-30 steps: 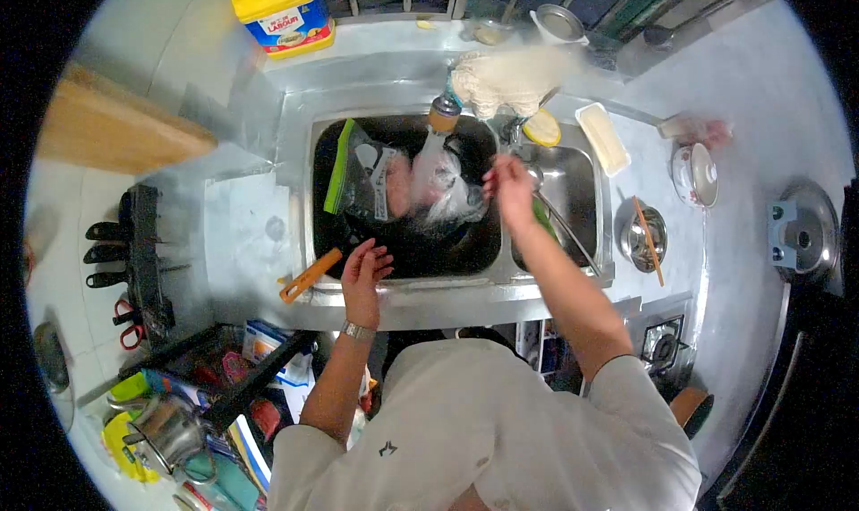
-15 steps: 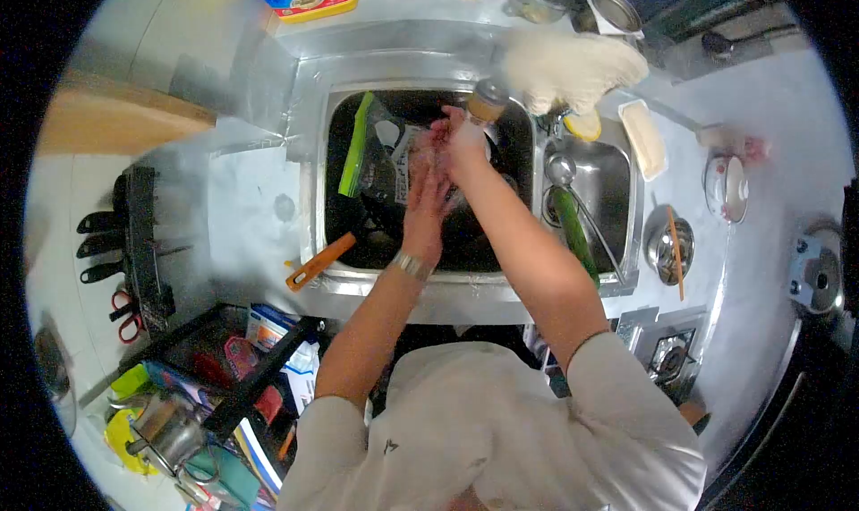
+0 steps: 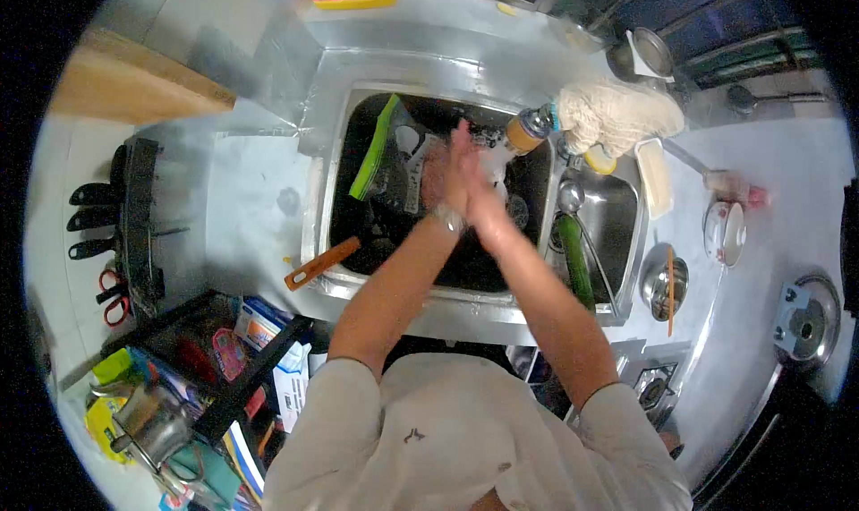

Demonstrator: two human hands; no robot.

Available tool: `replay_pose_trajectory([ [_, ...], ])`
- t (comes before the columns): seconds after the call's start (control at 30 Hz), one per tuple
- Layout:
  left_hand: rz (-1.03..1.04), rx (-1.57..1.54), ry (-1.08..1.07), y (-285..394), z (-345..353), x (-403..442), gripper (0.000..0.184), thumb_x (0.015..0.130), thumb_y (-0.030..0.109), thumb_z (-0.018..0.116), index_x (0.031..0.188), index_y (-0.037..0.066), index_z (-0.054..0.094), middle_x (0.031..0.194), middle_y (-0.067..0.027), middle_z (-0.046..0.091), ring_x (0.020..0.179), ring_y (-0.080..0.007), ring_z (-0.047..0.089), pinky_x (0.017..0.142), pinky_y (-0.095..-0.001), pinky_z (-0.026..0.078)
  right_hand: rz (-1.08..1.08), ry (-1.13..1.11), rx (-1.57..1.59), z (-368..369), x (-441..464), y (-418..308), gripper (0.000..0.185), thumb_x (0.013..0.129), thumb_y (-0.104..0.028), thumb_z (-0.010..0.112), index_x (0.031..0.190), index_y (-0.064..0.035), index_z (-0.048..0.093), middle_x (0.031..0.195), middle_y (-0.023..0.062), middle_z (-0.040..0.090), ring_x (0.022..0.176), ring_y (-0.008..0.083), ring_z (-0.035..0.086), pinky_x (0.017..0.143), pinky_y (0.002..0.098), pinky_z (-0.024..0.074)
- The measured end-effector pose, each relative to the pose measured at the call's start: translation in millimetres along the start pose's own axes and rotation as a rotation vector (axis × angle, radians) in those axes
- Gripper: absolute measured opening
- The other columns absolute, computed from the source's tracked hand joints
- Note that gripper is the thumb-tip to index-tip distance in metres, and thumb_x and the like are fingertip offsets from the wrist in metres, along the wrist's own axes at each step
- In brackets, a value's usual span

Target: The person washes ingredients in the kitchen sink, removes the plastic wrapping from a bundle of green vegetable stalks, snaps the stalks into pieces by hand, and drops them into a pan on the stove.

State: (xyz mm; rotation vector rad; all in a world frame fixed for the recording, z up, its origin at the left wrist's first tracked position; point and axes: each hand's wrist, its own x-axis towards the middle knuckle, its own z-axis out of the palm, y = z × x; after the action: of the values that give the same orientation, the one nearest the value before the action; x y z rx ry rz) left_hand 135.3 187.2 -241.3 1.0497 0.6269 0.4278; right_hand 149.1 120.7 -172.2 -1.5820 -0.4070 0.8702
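While a wooden handle crosses the near-left corner of the large sink basin, the left hand and right hand meet over its middle, straight-fingered, gripping nothing visible. A green-zippered bag lies in the basin's left half, a faucet at its far-right corner.

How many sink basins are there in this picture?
2. The larger basin is on the left, below the left hand and right hand. The smaller basin is beside it on the right, with a long green vegetable along its left side. None seems hidden.
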Motion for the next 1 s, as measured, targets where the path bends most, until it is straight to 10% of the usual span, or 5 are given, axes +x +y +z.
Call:
replay_pose_trajectory([
  [0.17, -0.093, 0.368, 0.02, 35, 19, -27, 0.07, 0.097, 0.054, 0.041, 0.147, 0.006, 0.03, 0.144, -0.011, 0.04, 0.129, -0.0235, 0.043, 0.11, -0.0358, 0.031, 0.286, -0.005, 0.557, -17, 29, 20, 0.064, 0.1, -0.05, 0.036, 0.151, -0.0124, 0.027, 0.149, 0.0071, 0.037, 0.137, 0.0237, 0.035, 0.11, 0.0382, 0.0301],
  [0.43, -0.261, -0.308, 0.058, 0, -16, 22, 0.041, 0.094, 0.027, 0.057, 0.124, 0.0, 0.053, 0.115, -0.0144, 0.064, 0.104, -0.024, 0.061, 0.095, -0.0363, 0.046, -0.635, 0.23, -1.469, -24, 28, 36, 0.017, 0.08, -0.019, 0.055, 0.088, -0.004, 0.058, 0.081, 0.0148, 0.061, 0.075, 0.0371, 0.062, 0.066, 0.0449, 0.0514],
  [0.53, -0.482, -0.557, -0.06, 13, -18, 26, 0.041, 0.095, 0.033, 0.057, 0.12, 0.001, 0.056, 0.105, -0.0138, 0.068, 0.095, -0.0221, 0.064, 0.087, -0.0363, 0.05, -0.484, -0.028, -1.307, -15, 12, 22, 0.018, 0.085, -0.024, 0.055, 0.086, -0.0057, 0.057, 0.076, 0.0117, 0.06, 0.06, 0.0299, 0.058, 0.052, 0.0388, 0.0461],
  [0.63, -0.632, -0.573, -0.386, 29, -19, 1, 0.039, 0.095, 0.041, 0.056, 0.106, 0.005, 0.066, 0.095, -0.0104, 0.07, 0.081, -0.0196, 0.065, 0.081, -0.0327, 0.051, 0.467, -0.097, 0.656, -33, 16, 16, 0.016, 0.093, -0.028, 0.05, 0.093, -0.0133, 0.057, 0.072, 0.0007, 0.057, 0.054, 0.0117, 0.05, 0.041, 0.0262, 0.0354],
  [1.0, -0.285, -0.433, 0.102, 16, 22, -17, 0.029, 0.101, 0.016, 0.041, 0.125, 0.004, 0.054, 0.121, -0.005, 0.058, 0.113, -0.0216, 0.055, 0.101, -0.0351, 0.041, 0.148, 0.319, 1.054, -20, 63, 25, 0.025, 0.096, -0.021, 0.041, 0.102, -0.0074, 0.061, 0.086, 0.0082, 0.063, 0.068, 0.0194, 0.058, 0.066, 0.0309, 0.0497],
])
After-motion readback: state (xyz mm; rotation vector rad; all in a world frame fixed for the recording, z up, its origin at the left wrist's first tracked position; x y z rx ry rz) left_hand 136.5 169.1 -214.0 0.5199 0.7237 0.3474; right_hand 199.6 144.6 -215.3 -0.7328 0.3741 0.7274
